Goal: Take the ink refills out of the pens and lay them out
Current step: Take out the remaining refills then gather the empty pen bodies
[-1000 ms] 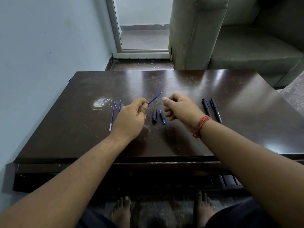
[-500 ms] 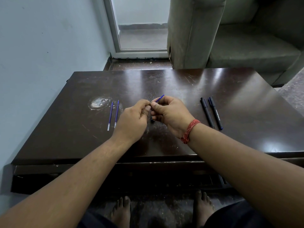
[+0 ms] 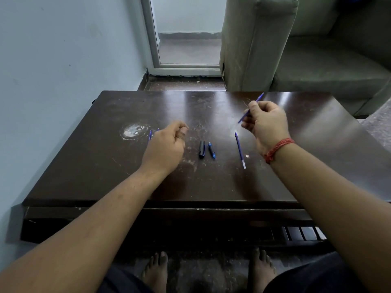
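A: Pinching is applied by the right hand (image 3: 267,123) at the middle of a blue refill (image 3: 249,108), which is held tilted above the table (image 3: 222,187).

B: How should it be handled?

A: It is judged light, thin and somewhat flexible; a hold near mid-length is advised so the tip is not smeared.

B: And the left hand (image 3: 167,144)?

A: Its fingers are curled loosely and nothing is held. It hangs above the table, partly hiding two laid refills (image 3: 150,134).

B: What else is set out?

A: A third refill (image 3: 240,150) lies just below the right hand. A black cap (image 3: 202,149) and a blue-tipped barrel piece (image 3: 211,150) lie side by side between the hands. No containers are seen.
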A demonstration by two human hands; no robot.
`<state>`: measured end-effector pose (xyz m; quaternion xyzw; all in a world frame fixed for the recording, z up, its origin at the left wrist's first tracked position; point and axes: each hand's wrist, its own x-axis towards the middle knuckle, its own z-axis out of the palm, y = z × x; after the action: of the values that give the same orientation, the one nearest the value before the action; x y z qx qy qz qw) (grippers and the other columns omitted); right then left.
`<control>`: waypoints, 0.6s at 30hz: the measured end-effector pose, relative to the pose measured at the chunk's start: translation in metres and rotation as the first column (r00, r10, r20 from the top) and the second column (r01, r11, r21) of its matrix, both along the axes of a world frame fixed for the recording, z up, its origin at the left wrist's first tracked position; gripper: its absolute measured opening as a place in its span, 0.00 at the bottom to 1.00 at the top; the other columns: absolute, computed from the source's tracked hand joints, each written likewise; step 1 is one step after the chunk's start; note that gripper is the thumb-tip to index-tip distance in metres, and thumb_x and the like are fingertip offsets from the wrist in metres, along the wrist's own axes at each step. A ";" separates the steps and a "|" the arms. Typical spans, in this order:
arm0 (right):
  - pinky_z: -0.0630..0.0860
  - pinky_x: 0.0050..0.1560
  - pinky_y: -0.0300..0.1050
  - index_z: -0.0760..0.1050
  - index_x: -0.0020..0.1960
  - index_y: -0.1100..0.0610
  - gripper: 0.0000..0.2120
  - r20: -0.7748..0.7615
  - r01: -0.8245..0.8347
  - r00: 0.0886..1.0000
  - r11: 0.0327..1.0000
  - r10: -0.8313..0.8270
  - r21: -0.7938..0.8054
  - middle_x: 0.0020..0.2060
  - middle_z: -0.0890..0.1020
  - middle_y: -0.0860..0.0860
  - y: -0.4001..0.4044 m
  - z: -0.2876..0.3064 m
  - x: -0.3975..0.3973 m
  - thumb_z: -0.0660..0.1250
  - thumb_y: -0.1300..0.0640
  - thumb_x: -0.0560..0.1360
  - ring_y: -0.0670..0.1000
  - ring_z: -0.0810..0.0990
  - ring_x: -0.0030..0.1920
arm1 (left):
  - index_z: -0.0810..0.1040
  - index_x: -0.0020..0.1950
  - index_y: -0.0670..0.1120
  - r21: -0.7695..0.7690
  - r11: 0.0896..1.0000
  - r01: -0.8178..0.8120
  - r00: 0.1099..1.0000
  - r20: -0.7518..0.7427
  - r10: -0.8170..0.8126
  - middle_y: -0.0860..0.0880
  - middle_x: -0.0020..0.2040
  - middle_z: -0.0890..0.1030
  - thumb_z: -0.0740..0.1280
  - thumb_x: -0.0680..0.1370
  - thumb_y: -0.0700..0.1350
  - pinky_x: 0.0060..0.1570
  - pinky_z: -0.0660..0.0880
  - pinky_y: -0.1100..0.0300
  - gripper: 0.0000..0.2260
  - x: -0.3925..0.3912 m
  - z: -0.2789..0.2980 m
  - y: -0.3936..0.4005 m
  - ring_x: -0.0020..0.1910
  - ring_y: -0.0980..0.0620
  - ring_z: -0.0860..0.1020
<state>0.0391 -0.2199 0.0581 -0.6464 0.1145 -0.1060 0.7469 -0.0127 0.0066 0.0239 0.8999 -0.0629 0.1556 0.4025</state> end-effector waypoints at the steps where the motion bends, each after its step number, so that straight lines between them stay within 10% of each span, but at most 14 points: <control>1: 0.77 0.31 0.42 0.73 0.45 0.59 0.06 -0.014 -0.036 0.999 0.992 0.035 -0.122 0.33 0.79 0.53 0.000 -0.004 -0.003 0.63 0.61 0.81 0.45 0.77 0.27 | 0.77 0.54 0.49 -0.026 0.999 -0.043 0.999 0.003 0.043 0.51 0.35 0.80 0.58 0.84 0.48 0.33 0.73 0.58 0.09 0.002 0.004 0.006 0.30 0.55 0.75; 6: 0.78 0.39 0.49 0.73 0.45 0.53 0.05 -0.085 -0.196 0.980 0.779 0.182 -0.595 0.37 0.83 0.52 0.042 -0.025 -0.018 0.69 0.55 0.76 0.50 0.81 0.36 | 0.75 0.56 0.49 -0.160 0.940 -0.300 0.954 -0.066 0.293 0.49 0.43 0.81 0.56 0.84 0.45 0.41 0.74 0.58 0.08 0.013 0.018 0.045 0.44 0.50 0.79; 18: 0.72 0.41 0.48 0.68 0.49 0.57 0.05 -0.203 -0.278 0.941 0.280 0.271 -0.919 0.46 0.80 0.58 0.180 -0.043 -0.003 0.62 0.58 0.76 0.60 0.78 0.44 | 0.74 0.53 0.49 -0.262 0.870 -0.418 0.908 -0.154 0.390 0.46 0.49 0.82 0.56 0.83 0.45 0.43 0.70 0.59 0.07 0.015 0.016 0.084 0.49 0.48 0.79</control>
<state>0.0364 -0.0399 0.0148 -0.9665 -0.0780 -0.0202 0.2437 0.0021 0.0902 0.0397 0.8310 0.1697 0.2005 0.4904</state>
